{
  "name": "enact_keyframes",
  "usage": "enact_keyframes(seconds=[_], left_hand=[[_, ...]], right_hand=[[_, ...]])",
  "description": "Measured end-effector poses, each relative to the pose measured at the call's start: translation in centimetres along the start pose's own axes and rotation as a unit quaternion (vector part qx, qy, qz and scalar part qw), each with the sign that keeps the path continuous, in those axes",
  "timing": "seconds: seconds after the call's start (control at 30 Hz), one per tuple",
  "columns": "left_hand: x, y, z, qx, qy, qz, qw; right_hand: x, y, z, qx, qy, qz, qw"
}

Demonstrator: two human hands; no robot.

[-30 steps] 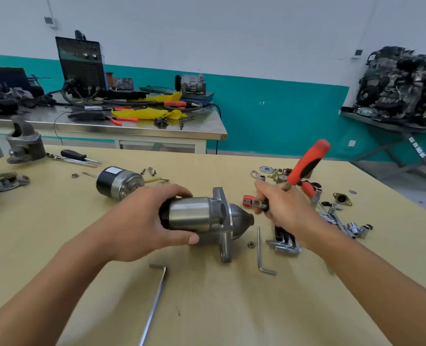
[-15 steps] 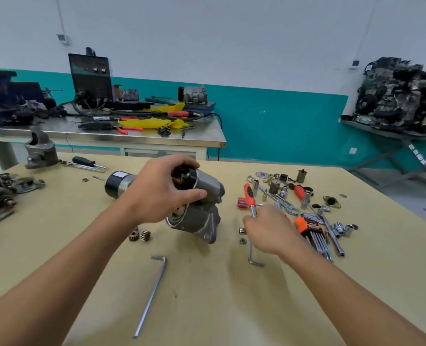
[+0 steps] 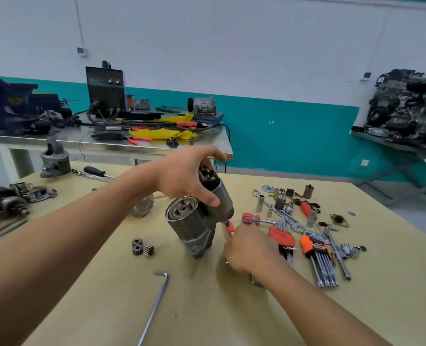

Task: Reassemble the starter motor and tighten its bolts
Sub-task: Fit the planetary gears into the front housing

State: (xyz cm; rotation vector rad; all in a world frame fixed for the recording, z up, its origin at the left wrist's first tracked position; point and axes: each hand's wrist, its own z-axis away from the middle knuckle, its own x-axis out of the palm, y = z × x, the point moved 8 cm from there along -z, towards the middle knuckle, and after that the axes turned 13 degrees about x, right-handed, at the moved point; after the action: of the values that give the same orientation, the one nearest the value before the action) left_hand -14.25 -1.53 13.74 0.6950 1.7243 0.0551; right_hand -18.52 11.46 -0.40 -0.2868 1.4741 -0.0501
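Grey cast metal, the starter motor (image 3: 194, 226) stands nose-down near the middle of the tabletop (image 3: 102, 295), its lower housing seemingly resting on the wood. Its long axis runs steeply up from there and tips toward the person, so the round end cap faces the camera. A smaller cylinder alongside it rises up and away.

The left hand (image 3: 182, 178) comes over from the left and clamps the top of that smaller cylinder. Its thumb presses on the side and its fingers curl over the terminal end, with the forearm reaching in across the tabletop.

The right hand (image 3: 249, 248) sits just right of the motor's base, lower than the left, closed around an orange-handled tool (image 3: 229, 227). Only a short piece of handle shows above the knuckles, pointing up-left at the spot where the smaller cylinder meets the housing.

The next move seems to turn on this: the fastening point lies up and to the left of the right hand, very near the tool, though its tip and any bolt are hidden. The grip suggests the motor is steadied for tightening.

Three small gears (image 3: 142, 247) lie left of the base and a long hex key (image 3: 157, 300) lies nearer the person. Hex key sets (image 3: 282, 239) and sockets (image 3: 259, 203) spread to the right.
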Motion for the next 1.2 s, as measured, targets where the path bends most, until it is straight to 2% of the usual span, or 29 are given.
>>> enact_keyframes(seconds=[0.13, 0.2, 0.23, 0.3, 0.37, 0.43, 0.5, 0.6, 0.67, 0.73, 0.83, 0.9, 1.0, 1.07, 1.13, 1.2], left_hand=[[0.1, -0.2, -1.2, 0.005, -0.031, 0.004, 1.000], [0.1, -0.4, -1.8, 0.012, -0.037, 0.010, 0.999], [0.1, -0.6, -2.1, 0.016, -0.038, 0.009, 0.999], [0.3, -0.7, -2.6, 0.023, -0.038, 0.007, 0.999], [0.9, -0.8, -2.8, 0.020, -0.036, 0.055, 0.998], [1.4, -1.1, -2.4, 0.014, -0.022, 0.175, 0.984], [0.5, -2.2, -1.4, 0.020, 0.033, 0.257, 0.966], [-0.5, -6.0, 1.1, -0.016, 0.138, 0.226, 0.964], [2.6, -8.2, 2.6, -0.082, 0.137, 0.279, 0.947], [7.2, -8.2, 3.2, -0.124, 0.121, 0.368, 0.914], [9.8, -6.3, 3.2, -0.124, 0.194, 0.426, 0.875], [9.3, -5.1, 3.2, -0.099, 0.223, 0.423, 0.873], [7.7, -3.4, 3.5, -0.037, 0.210, 0.384, 0.898], [6.9, -3.0, 4.0, -0.025, 0.215, 0.361, 0.907], [6.8, -3.5, 4.4, -0.034, 0.219, 0.371, 0.902], [7.1, -4.4, 4.9, -0.069, 0.239, 0.417, 0.874]], right_hand=[[-2.6, 1.0, -0.5, 0.010, 0.040, 0.015, 0.999], [-5.4, 1.7, -1.3, -0.011, 0.031, -0.053, 0.998], [-6.6, 1.5, -1.5, -0.045, -0.004, -0.113, 0.993], [-8.0, -0.1, -1.3, -0.147, -0.071, -0.251, 0.954], [-7.9, -1.8, -1.1, -0.208, -0.096, -0.349, 0.909], [-6.8, -2.6, -1.5, -0.219, -0.061, -0.421, 0.878], [-5.8, -2.1, -2.0, -0.209, -0.024, -0.510, 0.834], [-4.7, -0.5, -2.8, -0.198, -0.050, -0.608, 0.768], [-4.3, 0.1, -3.1, -0.186, -0.039, -0.625, 0.757], [-4.0, 0.4, -3.1, -0.169, -0.021, -0.653, 0.738], [-4.3, 0.5, -2.2, -0.168, -0.002, -0.680, 0.714], [-4.8, 0.5, -1.5, -0.184, -0.008, -0.680, 0.710], [-5.6, 0.6, -0.8, -0.204, -0.017, -0.689, 0.696], [-5.8, 0.3, -0.1, -0.207, -0.026, -0.688, 0.695], [-5.6, -0.2, 0.3, -0.208, -0.032, -0.680, 0.702], [-5.2, -0.5, 0.3, -0.196, -0.056, -0.690, 0.694]])
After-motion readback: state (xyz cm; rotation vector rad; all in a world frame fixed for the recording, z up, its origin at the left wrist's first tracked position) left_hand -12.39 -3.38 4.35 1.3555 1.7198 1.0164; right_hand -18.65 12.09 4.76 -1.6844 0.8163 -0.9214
